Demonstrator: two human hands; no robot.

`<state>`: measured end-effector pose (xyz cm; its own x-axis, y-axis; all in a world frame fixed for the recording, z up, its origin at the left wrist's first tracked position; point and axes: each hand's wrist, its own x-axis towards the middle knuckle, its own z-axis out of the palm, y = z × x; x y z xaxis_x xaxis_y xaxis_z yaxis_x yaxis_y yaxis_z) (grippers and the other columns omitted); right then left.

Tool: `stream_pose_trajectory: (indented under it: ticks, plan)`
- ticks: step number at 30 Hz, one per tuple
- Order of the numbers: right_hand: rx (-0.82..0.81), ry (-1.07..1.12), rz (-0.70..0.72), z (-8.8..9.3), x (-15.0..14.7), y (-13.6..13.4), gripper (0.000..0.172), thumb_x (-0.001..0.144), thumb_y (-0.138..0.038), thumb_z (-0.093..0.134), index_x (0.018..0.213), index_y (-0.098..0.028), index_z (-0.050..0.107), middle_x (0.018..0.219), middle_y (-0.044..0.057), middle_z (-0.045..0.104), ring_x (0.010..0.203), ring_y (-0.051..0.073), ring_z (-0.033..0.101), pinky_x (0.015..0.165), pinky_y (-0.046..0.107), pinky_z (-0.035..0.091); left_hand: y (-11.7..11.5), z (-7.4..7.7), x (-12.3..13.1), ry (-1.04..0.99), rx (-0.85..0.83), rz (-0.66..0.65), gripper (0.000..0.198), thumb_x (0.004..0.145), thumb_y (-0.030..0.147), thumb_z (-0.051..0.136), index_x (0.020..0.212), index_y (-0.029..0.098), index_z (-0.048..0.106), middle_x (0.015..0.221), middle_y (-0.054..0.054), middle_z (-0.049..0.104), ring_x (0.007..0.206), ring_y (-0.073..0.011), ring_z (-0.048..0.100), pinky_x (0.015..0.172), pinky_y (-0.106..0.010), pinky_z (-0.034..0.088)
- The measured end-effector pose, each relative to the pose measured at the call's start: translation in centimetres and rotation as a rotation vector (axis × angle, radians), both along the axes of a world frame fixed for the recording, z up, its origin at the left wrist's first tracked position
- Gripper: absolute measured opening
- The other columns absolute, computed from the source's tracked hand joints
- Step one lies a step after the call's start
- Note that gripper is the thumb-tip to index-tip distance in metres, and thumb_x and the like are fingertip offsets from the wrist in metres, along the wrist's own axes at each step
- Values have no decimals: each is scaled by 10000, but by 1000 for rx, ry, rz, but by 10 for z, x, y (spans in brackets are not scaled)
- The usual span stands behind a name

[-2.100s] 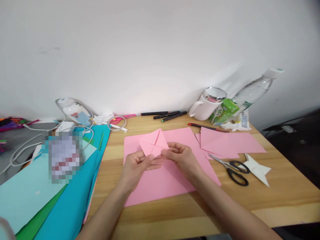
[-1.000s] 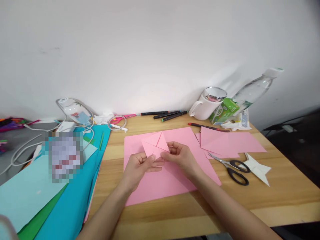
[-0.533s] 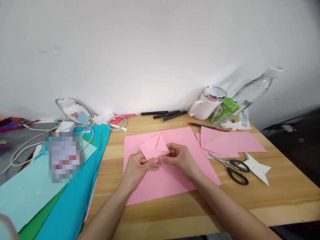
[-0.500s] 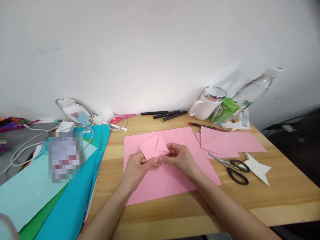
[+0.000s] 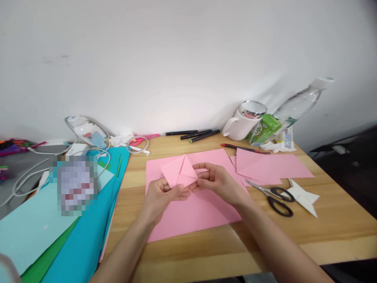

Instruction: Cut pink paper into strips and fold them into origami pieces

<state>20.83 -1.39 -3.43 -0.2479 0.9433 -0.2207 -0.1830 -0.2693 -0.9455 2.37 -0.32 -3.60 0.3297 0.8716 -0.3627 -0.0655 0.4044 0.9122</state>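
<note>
A small square of folded pink paper (image 5: pixel 179 171), creased in lines that meet near its middle, is held up with one corner pointing away from me. My left hand (image 5: pixel 161 196) pinches its near left edge, thumb on top and fingers underneath. At the right corner, my right hand (image 5: pixel 215 181) grips the paper between thumb and bent fingers; some fingertips are hidden behind it. Below both hands lies a large pink sheet (image 5: pixel 203 212) on the wooden table.
To the right are scissors (image 5: pixel 277 198), a folded white paper star (image 5: pixel 303 198) and pink offcuts (image 5: pixel 273 167). A mug (image 5: pixel 243 124), green carton (image 5: pixel 264 129) and bottle (image 5: pixel 300 104) stand by the wall, near several markers (image 5: pixel 200 135). Blue sheets (image 5: pixel 91 236) lie left.
The folded pink paper has turned slightly and shifted a little left. My right thumb has moved off its front corner to the right corner, and the right fingers have spread somewhat.
</note>
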Motion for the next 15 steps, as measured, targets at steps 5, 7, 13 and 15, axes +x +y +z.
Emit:
stream_pose_trajectory:
  ticks: [5,7,13,15]
  plan:
    - [116,16,-71,-2,-7,-1,263,697,-254,691,865,-202,496,670,-31,632,609,124,608,635,288,497,-1,-3,0,-5,-37,-67,291,679,274,714,883,69,680,826,-139,729,691,-224,692,671,-345,572]
    - [212,-93,-107,-6,-11,-2,151,721,-273,662,749,-182,545,669,-18,614,610,117,573,614,271,474,-1,-3,0,-26,-45,-99,274,704,290,692,876,77,676,801,-123,730,713,-229,692,688,-354,568]
    - [262,-240,-140,-12,-14,-3,204,687,-237,670,885,-190,653,855,28,651,780,170,591,659,293,483,1,2,1,-130,-109,-8,272,699,353,687,598,123,583,543,-15,653,721,-251,693,740,-399,550]
    - [247,-165,-106,-11,-14,-4,282,645,-218,709,917,-195,638,911,33,646,807,176,600,666,288,499,1,4,1,-139,-134,1,299,668,358,711,566,119,564,509,-10,629,719,-261,691,740,-412,549]
